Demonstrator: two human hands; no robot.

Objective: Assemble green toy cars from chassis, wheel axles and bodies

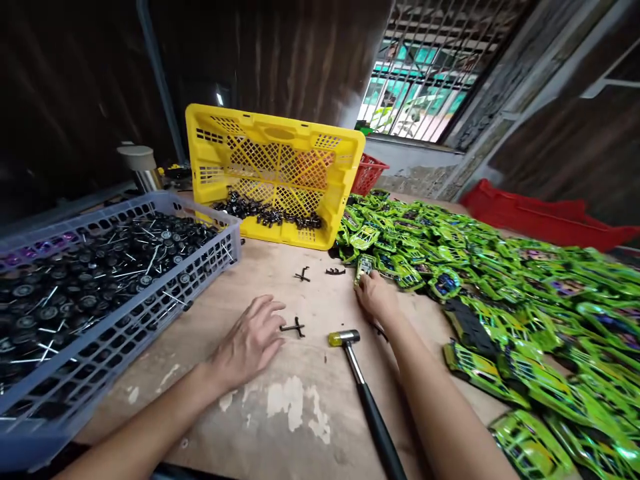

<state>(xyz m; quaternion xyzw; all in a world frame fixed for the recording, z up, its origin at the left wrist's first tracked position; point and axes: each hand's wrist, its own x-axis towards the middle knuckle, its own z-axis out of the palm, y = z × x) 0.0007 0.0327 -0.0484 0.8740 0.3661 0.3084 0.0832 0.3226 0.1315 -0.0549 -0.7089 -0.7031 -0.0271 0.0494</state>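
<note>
My left hand (251, 339) hovers over or rests on the wooden table with its fingers apart, holding nothing. Just by its fingertips lies a small black cross-shaped plastic part (297, 327). My right hand (379, 297) reaches to the near edge of a pile, its fingers closed on a green toy car (365, 265); the fingertips are partly hidden. Between my forearms lies a mallet (356, 365) with a yellow-and-metal head and a black handle. Farther back are another black cross-shaped part (303, 274) and a thin black strip (335, 271). A dark piece shows partly under my right wrist.
A bluish plastic crate (200, 263) full of black wheels and metal axles stands at left. Behind, a yellow crate (277, 127) on its side holds small black parts. Many green toy car bodies (540, 327) cover the right. Red baskets (540, 217) stand beyond, below a barred window.
</note>
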